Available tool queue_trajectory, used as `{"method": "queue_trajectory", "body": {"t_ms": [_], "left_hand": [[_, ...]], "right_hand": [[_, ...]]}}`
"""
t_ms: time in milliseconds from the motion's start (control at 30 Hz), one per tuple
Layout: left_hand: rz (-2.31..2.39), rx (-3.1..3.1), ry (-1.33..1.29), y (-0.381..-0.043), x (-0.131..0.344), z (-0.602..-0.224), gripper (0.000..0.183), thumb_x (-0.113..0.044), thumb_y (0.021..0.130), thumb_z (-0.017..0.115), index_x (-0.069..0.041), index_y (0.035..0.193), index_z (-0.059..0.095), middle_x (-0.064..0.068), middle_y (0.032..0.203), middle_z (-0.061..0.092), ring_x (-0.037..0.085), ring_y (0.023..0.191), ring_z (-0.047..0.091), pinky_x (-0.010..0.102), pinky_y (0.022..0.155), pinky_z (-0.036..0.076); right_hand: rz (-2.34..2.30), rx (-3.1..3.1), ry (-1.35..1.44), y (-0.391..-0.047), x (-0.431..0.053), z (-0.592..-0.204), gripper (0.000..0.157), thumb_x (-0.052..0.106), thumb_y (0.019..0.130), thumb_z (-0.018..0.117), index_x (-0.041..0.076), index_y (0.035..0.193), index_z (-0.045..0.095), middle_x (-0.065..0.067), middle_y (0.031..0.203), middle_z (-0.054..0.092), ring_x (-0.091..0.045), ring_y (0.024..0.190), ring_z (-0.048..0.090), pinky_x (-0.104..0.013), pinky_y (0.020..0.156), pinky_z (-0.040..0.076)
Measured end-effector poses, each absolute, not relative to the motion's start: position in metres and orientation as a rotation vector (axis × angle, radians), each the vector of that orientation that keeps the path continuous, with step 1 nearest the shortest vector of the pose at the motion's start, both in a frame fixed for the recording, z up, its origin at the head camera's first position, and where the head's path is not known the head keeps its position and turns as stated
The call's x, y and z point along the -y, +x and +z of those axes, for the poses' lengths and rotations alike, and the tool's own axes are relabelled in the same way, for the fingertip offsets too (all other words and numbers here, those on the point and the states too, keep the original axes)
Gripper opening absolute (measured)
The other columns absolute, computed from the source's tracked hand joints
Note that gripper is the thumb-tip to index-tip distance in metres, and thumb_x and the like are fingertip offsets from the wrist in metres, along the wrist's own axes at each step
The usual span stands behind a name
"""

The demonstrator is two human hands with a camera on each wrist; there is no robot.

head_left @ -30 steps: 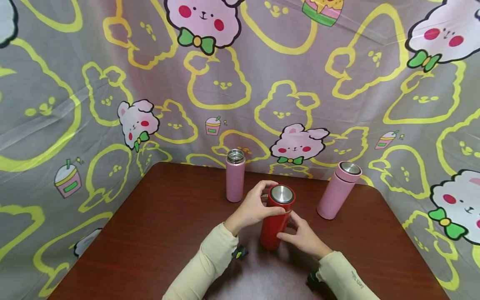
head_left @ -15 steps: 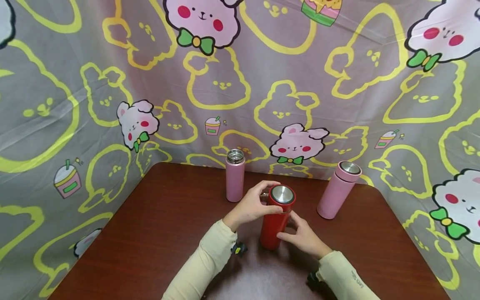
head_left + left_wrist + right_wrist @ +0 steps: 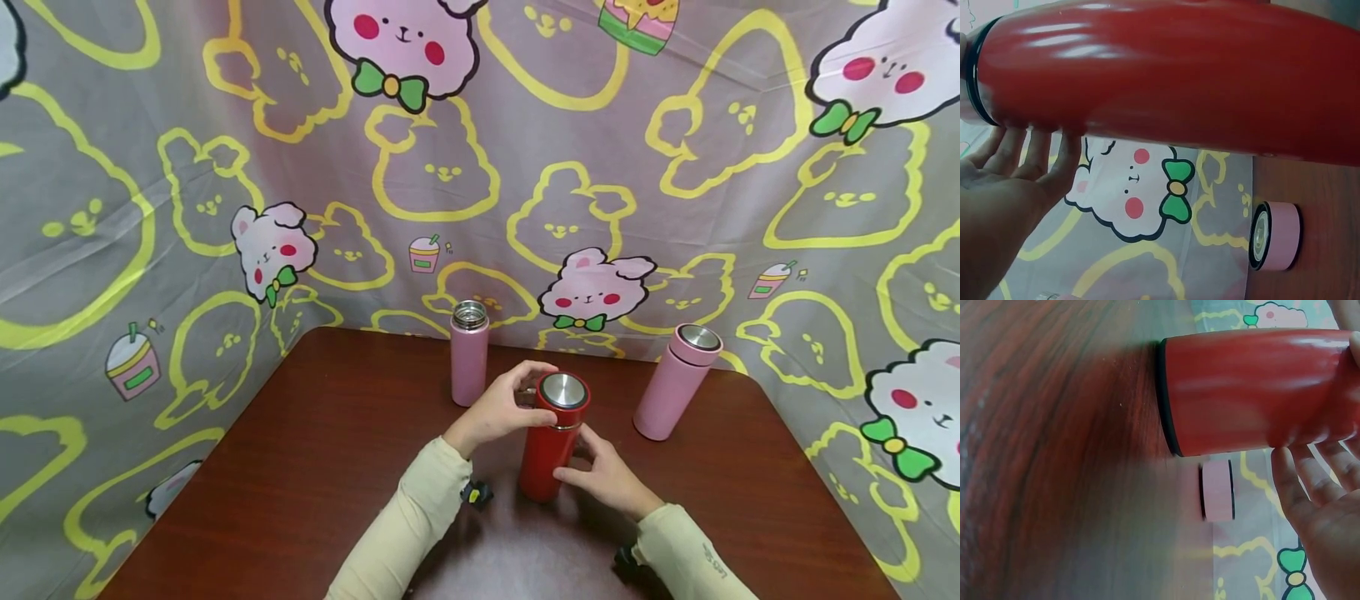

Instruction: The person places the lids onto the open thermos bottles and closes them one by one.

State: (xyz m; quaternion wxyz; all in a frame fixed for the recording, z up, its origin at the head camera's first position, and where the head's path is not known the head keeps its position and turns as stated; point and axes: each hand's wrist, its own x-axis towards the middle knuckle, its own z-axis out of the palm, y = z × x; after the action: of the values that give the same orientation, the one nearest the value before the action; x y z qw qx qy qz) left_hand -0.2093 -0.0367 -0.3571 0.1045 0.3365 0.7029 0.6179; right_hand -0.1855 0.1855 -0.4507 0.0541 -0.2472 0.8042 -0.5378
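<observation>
A red thermos (image 3: 545, 462) with a steel-topped red lid (image 3: 564, 392) stands upright at the middle of the table. My left hand (image 3: 498, 412) holds the lid from the left, thumb in front and fingers behind. Lower down on the right side, my right hand (image 3: 611, 475) holds the body between thumb and fingers. A thin silvery line shows between lid and body. In the left wrist view, the fingers (image 3: 1038, 153) touch the red surface near its top. The right wrist view shows the thermos's black base edge (image 3: 1169, 397) at the table.
Behind my left hand stands a lidless pink thermos (image 3: 469, 358), its steel neck showing. A capped pink thermos (image 3: 677, 383) is at the back right. A loose pink lid (image 3: 1282, 236) sits on the table, hidden in the head view. Patterned cloth (image 3: 450, 275) walls the table's back and sides.
My left thumb has slid left across the front of the lid, and more of the seam shows. The right hand and the thermos body hold their place.
</observation>
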Motion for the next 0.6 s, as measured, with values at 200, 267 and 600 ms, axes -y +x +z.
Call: {"method": "queue_trajectory", "body": {"t_ms": [200, 267, 600], "left_hand": [[1.817, -2.016, 1.044, -0.218, 0.037, -0.366, 0.055, -0.010, 0.084, 0.069, -0.003, 0.134, 0.045, 0.009, 0.122, 0.057, 0.012, 0.108, 0.055, 0.034, 0.093, 0.045], [1.813, -1.992, 1.061, -0.225, 0.035, -0.374, 0.056, -0.008, 0.084, 0.068, -0.004, 0.135, 0.044, 0.009, 0.123, 0.057, 0.011, 0.110, 0.055, 0.036, 0.095, 0.044], [1.869, -1.837, 1.182, -0.238, 0.032, -0.392, 0.054, -0.014, 0.087, 0.060, -0.008, 0.137, 0.041, 0.011, 0.126, 0.054, 0.017, 0.112, 0.053, 0.037, 0.096, 0.044]], "right_hand": [[-1.636, -2.462, -0.748, -0.196, -0.191, -0.472, 0.073, 0.016, 0.081, 0.075, 0.017, 0.143, 0.036, -0.005, 0.133, 0.053, -0.021, 0.114, 0.055, -0.049, 0.094, 0.042], [-1.636, -2.467, -0.763, -0.197, -0.192, -0.474, 0.073, 0.018, 0.081, 0.076, 0.019, 0.142, 0.036, -0.003, 0.132, 0.054, -0.020, 0.114, 0.056, -0.048, 0.094, 0.043], [-1.653, -2.474, -0.783, -0.196, -0.192, -0.474, 0.069, 0.021, 0.080, 0.076, 0.022, 0.139, 0.040, -0.002, 0.128, 0.056, -0.020, 0.111, 0.058, -0.047, 0.092, 0.045]]}}
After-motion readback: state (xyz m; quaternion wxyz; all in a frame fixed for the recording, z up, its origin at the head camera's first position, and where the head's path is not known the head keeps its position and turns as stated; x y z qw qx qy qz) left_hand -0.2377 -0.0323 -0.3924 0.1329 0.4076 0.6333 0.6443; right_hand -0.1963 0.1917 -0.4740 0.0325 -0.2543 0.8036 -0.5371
